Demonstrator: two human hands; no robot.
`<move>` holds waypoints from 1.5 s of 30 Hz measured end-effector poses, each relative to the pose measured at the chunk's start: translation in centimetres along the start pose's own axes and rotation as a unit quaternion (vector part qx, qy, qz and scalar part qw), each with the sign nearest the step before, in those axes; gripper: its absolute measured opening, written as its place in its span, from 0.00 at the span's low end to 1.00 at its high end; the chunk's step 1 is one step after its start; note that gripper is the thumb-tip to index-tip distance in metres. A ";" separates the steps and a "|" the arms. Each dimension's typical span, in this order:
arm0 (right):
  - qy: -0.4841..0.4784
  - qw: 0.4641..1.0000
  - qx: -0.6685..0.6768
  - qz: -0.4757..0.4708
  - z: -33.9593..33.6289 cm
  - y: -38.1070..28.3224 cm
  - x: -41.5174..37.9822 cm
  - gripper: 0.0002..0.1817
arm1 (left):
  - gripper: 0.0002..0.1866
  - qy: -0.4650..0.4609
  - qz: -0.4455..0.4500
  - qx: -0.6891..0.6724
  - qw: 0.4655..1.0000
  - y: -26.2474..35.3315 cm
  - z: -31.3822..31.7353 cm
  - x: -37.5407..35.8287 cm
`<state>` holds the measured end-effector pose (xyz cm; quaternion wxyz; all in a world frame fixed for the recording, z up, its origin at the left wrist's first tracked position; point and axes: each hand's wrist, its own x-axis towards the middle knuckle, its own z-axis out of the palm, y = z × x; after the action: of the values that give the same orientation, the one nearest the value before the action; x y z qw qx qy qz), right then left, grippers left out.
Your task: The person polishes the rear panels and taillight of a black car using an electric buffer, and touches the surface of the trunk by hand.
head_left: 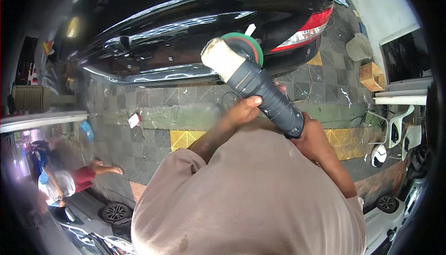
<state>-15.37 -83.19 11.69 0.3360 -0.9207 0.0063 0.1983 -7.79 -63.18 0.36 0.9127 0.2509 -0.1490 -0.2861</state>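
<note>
Both of my hands are closed around a car polisher (pixel 260 90), a long dark body wrapped in black tape with a cream-coloured head. Its round backing disc (pixel 256 47), green and red at the edge, overlaps the rear of a glossy black car (pixel 186 32) in this view. My left hand (pixel 247 110) grips the middle of the body, its thumb on top. Farther back, my right hand (pixel 310 134) wraps round the rear end. To the right of the disc is the red and white tail light (pixel 304 32).
Grey and yellow tiles (pixel 186 139) cover the floor, and a cable (pixel 310 83) trails across it. On the right stand a bucket (pixel 359 47), a cardboard box (pixel 371 77) and white chairs (pixel 400 125). A person (pixel 60 183) is at the lower left near another car (pixel 88 211).
</note>
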 end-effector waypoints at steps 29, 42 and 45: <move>-0.043 0.999 -0.020 0.024 -0.1 -0.4 -0.3 0.28 | 0.41 0.049 -0.019 0.016 0.999 -0.5 0.0 -1.0; -0.044 0.998 -0.017 0.034 0.3 -0.6 -0.1 0.29 | 0.40 0.044 -0.017 0.007 0.999 -0.5 -0.3 -1.3; -0.003 1.000 -0.001 0.021 0.7 -0.9 -0.4 0.29 | 0.39 -0.016 -0.014 0.022 1.000 0.4 -0.6 -0.1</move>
<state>-15.87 -82.15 11.88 0.3309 -0.9201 0.0245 0.2081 -7.41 -62.58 0.06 0.9002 0.2683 -0.1664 -0.2998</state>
